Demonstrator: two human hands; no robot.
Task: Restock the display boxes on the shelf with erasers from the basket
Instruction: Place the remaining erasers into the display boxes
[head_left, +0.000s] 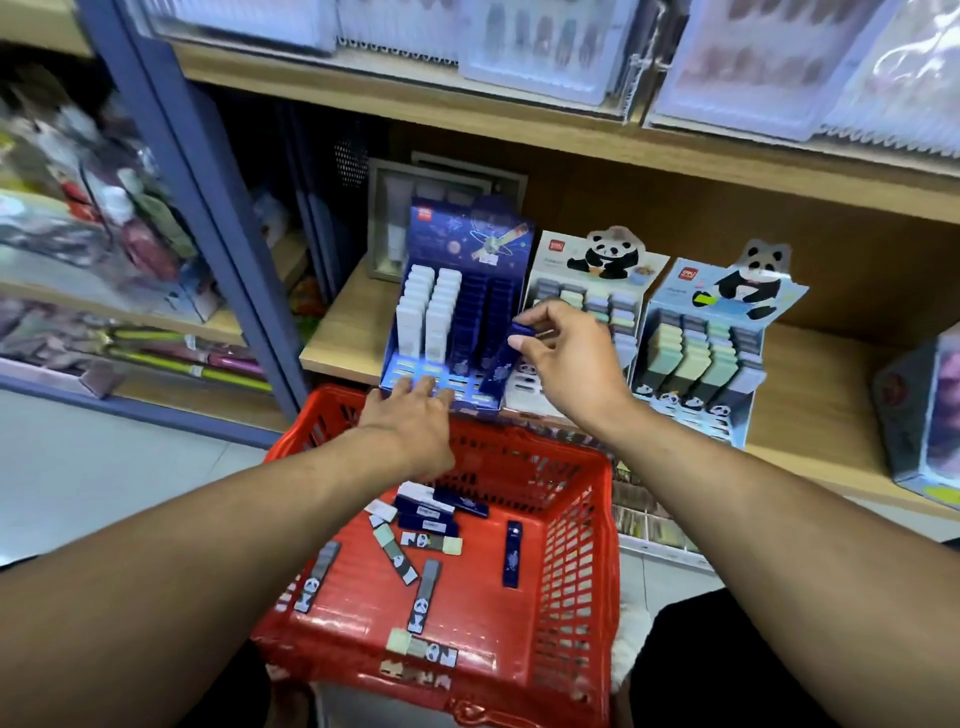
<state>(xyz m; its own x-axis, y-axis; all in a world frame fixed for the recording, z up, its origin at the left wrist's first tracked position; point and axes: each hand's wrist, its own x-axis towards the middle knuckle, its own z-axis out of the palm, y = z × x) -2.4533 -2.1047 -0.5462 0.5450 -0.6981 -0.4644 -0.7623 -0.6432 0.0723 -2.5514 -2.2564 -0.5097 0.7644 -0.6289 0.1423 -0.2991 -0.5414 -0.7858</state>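
A blue space-themed display box (470, 244) stands on the wooden shelf (343, 332), with white and dark blue erasers in rows. My right hand (569, 358) pinches a dark blue eraser (506, 358) upright at the box's right-hand column. My left hand (415, 421) lies with straight fingers against the box's front edge. Two panda display boxes (597, 270) (727, 332) stand to the right. Below, a red basket (571, 519) holds several loose erasers: dark blue ones (512, 555) and grey panda ones (425, 597).
A blue upright post (208, 208) divides this shelf from the blurred goods at left. Above hangs a shelf with packets in clear sleeves (753, 67). A grey frame (395, 223) stands behind the blue box. Another box (930, 415) sits at the far right.
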